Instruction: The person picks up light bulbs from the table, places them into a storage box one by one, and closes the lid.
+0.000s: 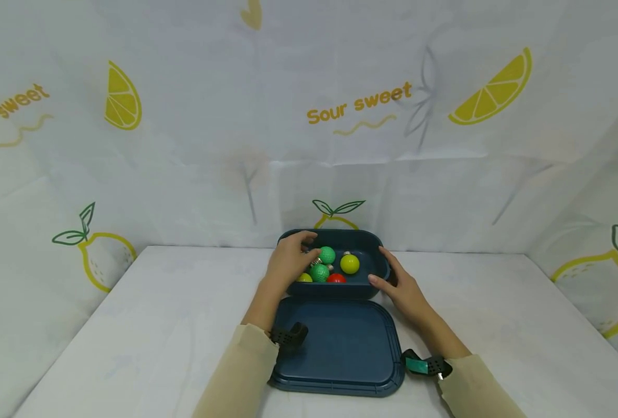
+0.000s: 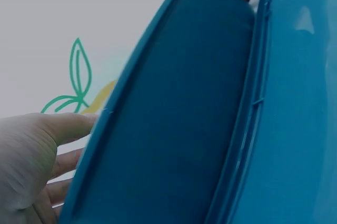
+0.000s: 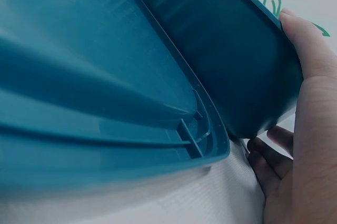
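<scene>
A dark blue plastic box (image 1: 335, 290) stands at the table's far edge. It holds several round coloured light bulbs with metal screw bases: a yellow bulb (image 1: 349, 264), a red bulb (image 1: 336, 278) and green ones, such as the green bulb (image 1: 320, 273). My left hand (image 1: 286, 260) reaches over the box's left end, thumb and fingers apart, thumb tip beside another green bulb (image 1: 327, 255). My right hand (image 1: 405, 292) grips the box's right end. In the right wrist view its thumb (image 3: 303, 34) is at the rim and its fingers (image 3: 268, 163) at the bottom corner.
A dark blue lid (image 1: 340, 348) lies flat on the white-covered table (image 1: 183, 325), in front of the box and between my forearms. A white cloth (image 1: 194, 191) printed with lemons hangs behind the table. I wear a black band on each wrist.
</scene>
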### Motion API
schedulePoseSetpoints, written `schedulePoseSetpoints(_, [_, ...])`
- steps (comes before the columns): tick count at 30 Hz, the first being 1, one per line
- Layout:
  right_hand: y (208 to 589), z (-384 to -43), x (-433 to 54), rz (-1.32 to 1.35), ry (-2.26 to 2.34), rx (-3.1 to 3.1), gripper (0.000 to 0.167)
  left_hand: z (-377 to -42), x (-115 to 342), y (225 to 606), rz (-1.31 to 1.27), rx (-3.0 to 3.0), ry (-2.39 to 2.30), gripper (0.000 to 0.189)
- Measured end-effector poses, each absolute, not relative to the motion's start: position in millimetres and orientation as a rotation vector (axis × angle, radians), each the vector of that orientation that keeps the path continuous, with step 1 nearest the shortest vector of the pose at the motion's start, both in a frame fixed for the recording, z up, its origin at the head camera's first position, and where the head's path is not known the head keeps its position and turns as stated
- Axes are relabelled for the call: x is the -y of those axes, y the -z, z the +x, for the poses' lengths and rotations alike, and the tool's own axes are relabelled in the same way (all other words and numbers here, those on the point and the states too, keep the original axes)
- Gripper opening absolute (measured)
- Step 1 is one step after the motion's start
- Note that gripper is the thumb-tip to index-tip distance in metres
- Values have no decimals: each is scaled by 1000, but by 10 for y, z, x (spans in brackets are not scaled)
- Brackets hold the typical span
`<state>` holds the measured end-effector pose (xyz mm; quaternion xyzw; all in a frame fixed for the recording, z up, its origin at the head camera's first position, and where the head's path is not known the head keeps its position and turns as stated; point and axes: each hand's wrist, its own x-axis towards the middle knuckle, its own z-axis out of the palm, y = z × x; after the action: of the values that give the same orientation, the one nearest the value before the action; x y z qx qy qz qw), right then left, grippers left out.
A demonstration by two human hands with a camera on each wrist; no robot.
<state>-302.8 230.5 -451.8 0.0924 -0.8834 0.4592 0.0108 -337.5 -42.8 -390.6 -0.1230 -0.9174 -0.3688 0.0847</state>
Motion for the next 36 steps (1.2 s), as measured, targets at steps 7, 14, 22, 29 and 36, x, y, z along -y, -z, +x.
schedulePoseSetpoints(7, [4522,-3017,-2329,304,-1432,2744,81,-3331,462,3818,-350,2735,1117,41])
schedulePoseSetpoints(14, [4498,-3001,-2337,297,-1422,2751,80,-3270,451,3695,-395,2726,1106,43])
schedulePoseSetpoints(22, [4471,-2993,-2334,310,-1424,2742,83,-3160,424,3516,-425,2710,1109,45])
schedulePoseSetpoints(29, [4557,-2996,-2305,340,-1442,2653,79,-3094,474,3464,-454,2700,1112,44])
schedulePoseSetpoints(36, [4560,-2905,-2341,296,-1426,2576,70,-2980,594,3491,-454,2704,1142,42])
